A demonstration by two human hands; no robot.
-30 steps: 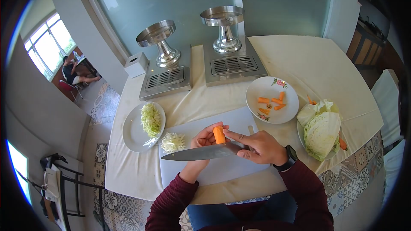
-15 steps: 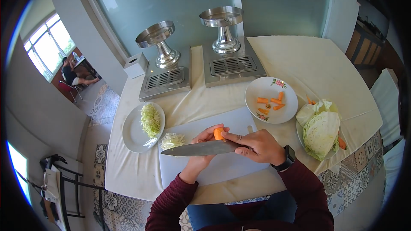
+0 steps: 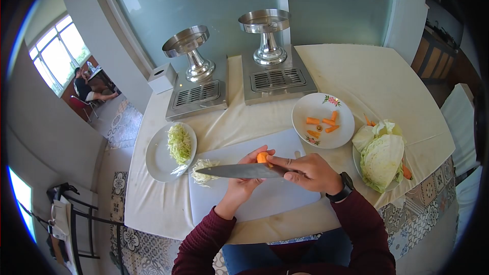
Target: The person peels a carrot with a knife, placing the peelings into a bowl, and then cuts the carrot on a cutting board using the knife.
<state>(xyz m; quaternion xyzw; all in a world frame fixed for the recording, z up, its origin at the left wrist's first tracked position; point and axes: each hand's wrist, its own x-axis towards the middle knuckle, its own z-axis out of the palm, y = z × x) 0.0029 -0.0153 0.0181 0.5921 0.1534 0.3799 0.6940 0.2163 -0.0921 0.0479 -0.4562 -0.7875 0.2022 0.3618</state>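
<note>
My left hand [image 3: 240, 188] is closed around a carrot [image 3: 262, 157], whose orange end shows above the fingers. A large kitchen knife [image 3: 237, 171] is gripped in my right hand [image 3: 315, 174], its blade pointing left across the front of my left hand. My right index finger and thumb are close to the carrot; whether they touch it I cannot tell. Both hands are above a white cutting board [image 3: 270, 203]. A small heap of shredded cabbage [image 3: 204, 172] lies at the board's left side, near the knife tip.
On the left is a plate [image 3: 155, 160] with more shredded cabbage [image 3: 179, 143]. A flowered bowl [image 3: 301, 117] holds several carrot pieces [image 3: 331, 128]. At the right, a cut cabbage [image 3: 382, 158] sits on a plate. Two metal stands [image 3: 199, 69] are behind. Far left, a person [image 3: 82, 86] sits.
Both hands, with the carrot and the knife, have shifted slightly up and to the right. The blade has tilted a little, its tip now higher and over the shredded cabbage's edge.
</note>
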